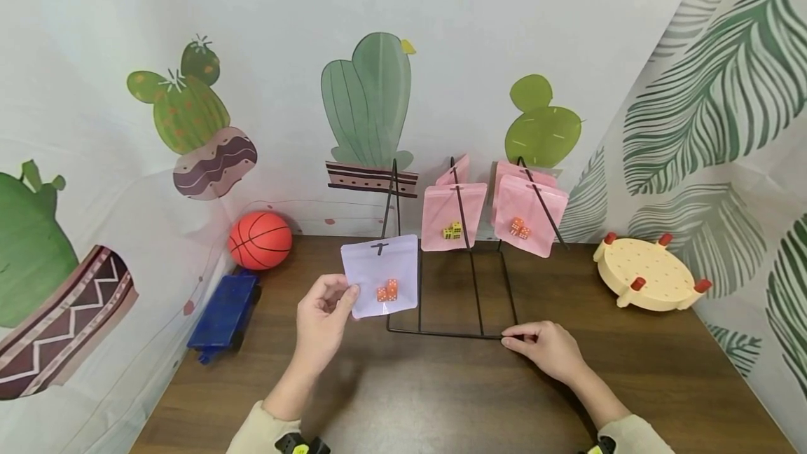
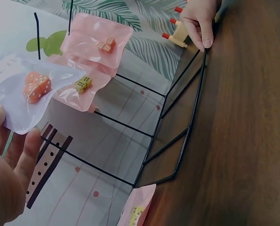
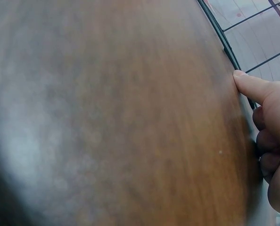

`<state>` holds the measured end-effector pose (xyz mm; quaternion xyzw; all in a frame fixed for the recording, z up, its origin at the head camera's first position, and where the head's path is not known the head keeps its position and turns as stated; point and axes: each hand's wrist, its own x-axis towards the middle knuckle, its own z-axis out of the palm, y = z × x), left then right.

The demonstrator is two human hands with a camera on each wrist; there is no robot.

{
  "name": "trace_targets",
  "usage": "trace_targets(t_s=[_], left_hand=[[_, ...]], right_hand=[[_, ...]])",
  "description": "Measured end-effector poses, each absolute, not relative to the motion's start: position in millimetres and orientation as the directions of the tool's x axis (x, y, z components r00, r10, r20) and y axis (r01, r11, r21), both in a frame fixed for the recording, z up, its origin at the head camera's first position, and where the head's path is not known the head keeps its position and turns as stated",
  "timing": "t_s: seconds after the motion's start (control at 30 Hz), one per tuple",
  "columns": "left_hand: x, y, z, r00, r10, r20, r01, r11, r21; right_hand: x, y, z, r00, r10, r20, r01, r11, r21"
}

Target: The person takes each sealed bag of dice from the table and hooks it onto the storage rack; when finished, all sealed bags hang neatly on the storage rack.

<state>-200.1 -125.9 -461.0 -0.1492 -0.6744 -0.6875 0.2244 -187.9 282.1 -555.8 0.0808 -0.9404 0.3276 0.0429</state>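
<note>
My left hand [image 1: 321, 321] pinches the left edge of a pale purple zip pouch [image 1: 362, 265] between thumb and fingers. Orange dice [image 1: 387, 291] show inside it. The pouch is in front of the left prong of a black wire rack [image 1: 441, 333]; whether the prong passes through its slot I cannot tell. With thumb and finger, my right hand [image 1: 551, 349] grips the rack's front right corner. Pink pouches hang from the other prongs: a middle one [image 1: 435, 219] with yellow dice and a right one [image 1: 536, 212] with orange dice, others behind them.
Low in the left wrist view, another pink pouch [image 2: 139, 207] with yellow dice is by the rack's corner. An orange basketball [image 1: 260, 240] and a blue toy cart [image 1: 223, 317] are at left. A cream toy stool [image 1: 649, 275] with red-tipped legs lies upturned at right.
</note>
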Motion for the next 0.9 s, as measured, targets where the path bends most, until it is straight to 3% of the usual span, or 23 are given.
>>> trace_targets(t_s=[0.23, 0.9], left_hand=[[-214, -118, -455, -0.869, -0.134, 0.476, 0.479, 0.011, 0.878], [-289, -88, -446, -0.808, -0.256, 0.531, 0.514, 0.135, 0.847]], right_hand=[[-189, 282, -556, -0.984, -0.123, 0.128, -0.176, 0.770, -0.613], [-188, 282, -555, -0.984, -0.130, 0.126, -0.180, 0.768, -0.615]])
